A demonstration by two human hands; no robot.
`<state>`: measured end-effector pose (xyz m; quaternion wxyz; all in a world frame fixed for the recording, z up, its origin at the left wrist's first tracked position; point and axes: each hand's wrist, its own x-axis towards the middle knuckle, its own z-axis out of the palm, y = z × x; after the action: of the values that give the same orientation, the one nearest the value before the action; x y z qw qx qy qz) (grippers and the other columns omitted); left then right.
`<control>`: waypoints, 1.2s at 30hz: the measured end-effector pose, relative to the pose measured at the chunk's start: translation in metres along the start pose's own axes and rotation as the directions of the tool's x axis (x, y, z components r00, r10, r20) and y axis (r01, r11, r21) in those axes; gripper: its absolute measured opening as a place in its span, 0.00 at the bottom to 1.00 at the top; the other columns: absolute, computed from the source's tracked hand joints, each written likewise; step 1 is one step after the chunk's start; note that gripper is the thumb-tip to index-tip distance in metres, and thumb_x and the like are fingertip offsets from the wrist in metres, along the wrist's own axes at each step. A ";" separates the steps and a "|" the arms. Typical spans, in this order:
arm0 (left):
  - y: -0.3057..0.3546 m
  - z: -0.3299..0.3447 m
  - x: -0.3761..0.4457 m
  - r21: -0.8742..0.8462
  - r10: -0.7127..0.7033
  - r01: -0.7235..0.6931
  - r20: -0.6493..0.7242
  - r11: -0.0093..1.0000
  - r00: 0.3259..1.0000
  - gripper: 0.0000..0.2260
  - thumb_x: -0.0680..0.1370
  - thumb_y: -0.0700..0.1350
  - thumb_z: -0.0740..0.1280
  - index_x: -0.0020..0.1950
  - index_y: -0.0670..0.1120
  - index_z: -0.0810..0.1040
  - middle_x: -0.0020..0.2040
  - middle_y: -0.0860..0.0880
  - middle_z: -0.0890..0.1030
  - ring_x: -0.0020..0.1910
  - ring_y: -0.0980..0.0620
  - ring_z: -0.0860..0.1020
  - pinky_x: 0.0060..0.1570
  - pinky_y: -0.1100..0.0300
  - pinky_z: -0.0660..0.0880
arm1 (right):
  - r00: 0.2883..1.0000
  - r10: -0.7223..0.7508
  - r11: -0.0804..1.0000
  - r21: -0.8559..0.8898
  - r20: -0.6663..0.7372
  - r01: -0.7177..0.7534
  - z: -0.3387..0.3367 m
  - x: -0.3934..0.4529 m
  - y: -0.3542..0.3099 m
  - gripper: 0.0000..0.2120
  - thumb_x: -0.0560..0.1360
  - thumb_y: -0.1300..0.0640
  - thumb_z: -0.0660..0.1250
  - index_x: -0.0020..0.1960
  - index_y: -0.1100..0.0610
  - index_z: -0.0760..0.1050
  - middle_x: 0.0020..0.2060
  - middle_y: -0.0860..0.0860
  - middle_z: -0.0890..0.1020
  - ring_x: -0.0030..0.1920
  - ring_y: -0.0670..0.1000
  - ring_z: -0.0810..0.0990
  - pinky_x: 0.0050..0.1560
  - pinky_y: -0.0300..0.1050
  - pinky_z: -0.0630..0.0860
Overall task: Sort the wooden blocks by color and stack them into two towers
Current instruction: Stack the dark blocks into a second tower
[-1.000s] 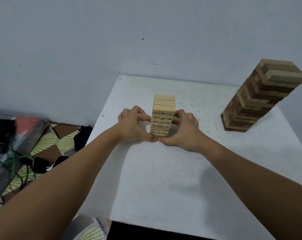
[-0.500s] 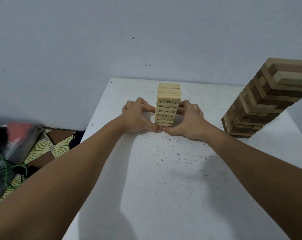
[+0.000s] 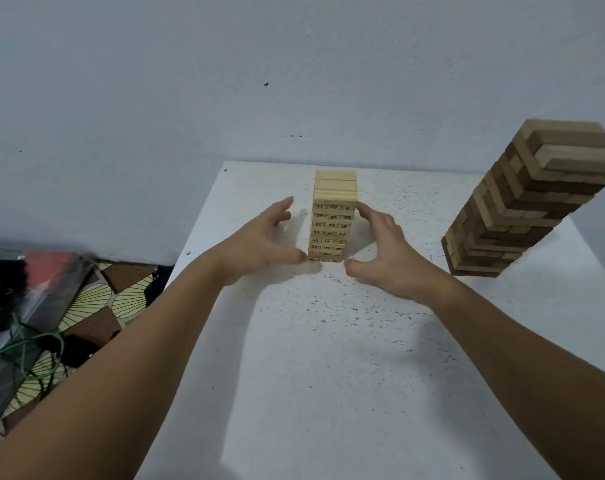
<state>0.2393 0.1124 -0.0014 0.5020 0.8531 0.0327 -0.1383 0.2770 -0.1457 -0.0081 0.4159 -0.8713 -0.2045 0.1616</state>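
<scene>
A small tower of pale numbered wooden blocks [image 3: 332, 216] stands upright near the far middle of the white table [image 3: 328, 375]. My left hand [image 3: 263, 244] hovers just left of it with straight fingers spread, and its thumb lies near the tower's base. My right hand [image 3: 384, 251] is cupped on the right side, fingertips at or very near the tower's upper right edge. Neither hand holds a block. A taller tower of mixed dark and light brown blocks [image 3: 522, 209] stands at the right.
A grey wall rises right behind the table. Off the table's left edge the floor holds a patterned mat [image 3: 96, 299], a plastic-wrapped bundle with red inside [image 3: 41, 282], green cord [image 3: 27, 355] and dark items.
Both hands were pressed against the pale tower's sides with thumbs meeting at its base. Now they have opened and drawn apart, the left hand clear of the tower.
</scene>
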 end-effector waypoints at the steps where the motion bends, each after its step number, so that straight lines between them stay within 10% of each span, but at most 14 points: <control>1: 0.002 0.001 -0.007 -0.126 0.006 -0.010 -0.036 0.992 0.999 0.45 0.71 0.52 0.76 0.83 0.60 0.58 0.77 0.56 0.67 0.77 0.57 0.64 0.75 0.53 0.63 | 1.000 0.000 0.992 0.129 -0.008 0.001 0.002 -0.004 0.002 0.44 0.72 0.45 0.68 0.83 0.42 0.50 0.77 0.38 0.58 0.78 0.47 0.56 0.69 0.49 0.72; 7: 0.029 0.049 -0.017 -0.667 -0.131 -0.123 -0.318 0.735 0.939 0.34 0.82 0.63 0.55 0.85 0.49 0.56 0.84 0.51 0.60 0.82 0.55 0.58 0.82 0.51 0.53 | 0.968 0.173 0.604 0.796 -0.180 0.040 0.036 -0.006 -0.015 0.38 0.76 0.36 0.60 0.81 0.52 0.62 0.78 0.48 0.68 0.79 0.49 0.64 0.82 0.57 0.53; 11: 0.043 0.075 -0.014 -0.703 -0.170 -0.088 -0.289 0.706 0.942 0.46 0.74 0.81 0.48 0.85 0.55 0.54 0.84 0.57 0.57 0.83 0.58 0.53 0.82 0.49 0.45 | 0.961 0.200 0.593 0.804 -0.189 0.035 0.048 -0.013 -0.046 0.41 0.77 0.26 0.54 0.80 0.51 0.65 0.76 0.47 0.71 0.78 0.46 0.66 0.81 0.56 0.56; 14: 0.038 0.083 -0.005 -0.714 -0.158 -0.087 -0.269 0.695 0.950 0.54 0.65 0.88 0.49 0.83 0.57 0.63 0.82 0.53 0.65 0.82 0.51 0.60 0.81 0.42 0.52 | 0.973 0.132 0.602 0.795 -0.191 0.075 0.055 -0.010 -0.053 0.28 0.85 0.36 0.42 0.65 0.42 0.77 0.60 0.40 0.84 0.65 0.39 0.78 0.74 0.47 0.66; 27: 0.065 0.097 -0.019 -0.650 -0.066 -0.213 -0.376 0.729 0.924 0.39 0.79 0.73 0.43 0.67 0.50 0.82 0.61 0.50 0.85 0.64 0.54 0.81 0.74 0.48 0.69 | 0.979 0.093 0.595 0.799 -0.181 0.091 0.062 -0.011 -0.060 0.28 0.87 0.42 0.42 0.50 0.40 0.81 0.47 0.35 0.86 0.52 0.32 0.81 0.51 0.27 0.72; 31: 0.064 0.096 -0.019 -0.661 -0.051 -0.212 -0.355 0.720 0.933 0.39 0.82 0.70 0.40 0.66 0.49 0.82 0.59 0.51 0.86 0.61 0.56 0.83 0.65 0.57 0.73 | 0.975 0.116 0.587 0.805 -0.190 0.087 0.063 -0.010 -0.059 0.26 0.87 0.41 0.42 0.56 0.41 0.80 0.53 0.38 0.86 0.58 0.37 0.81 0.60 0.35 0.71; 36: 0.057 0.088 -0.011 -0.708 -0.141 -0.160 -0.347 0.688 0.927 0.54 0.66 0.87 0.48 0.80 0.51 0.69 0.76 0.50 0.74 0.75 0.51 0.72 0.78 0.44 0.63 | 0.980 0.092 0.562 0.822 -0.175 0.093 0.052 -0.014 -0.058 0.26 0.87 0.45 0.37 0.53 0.42 0.75 0.41 0.30 0.84 0.47 0.28 0.80 0.49 0.24 0.73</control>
<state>0.2220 0.0086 0.0097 0.7826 0.5949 0.1751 0.0539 0.2289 -0.0847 0.0082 0.7931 -0.5867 -0.0631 0.1511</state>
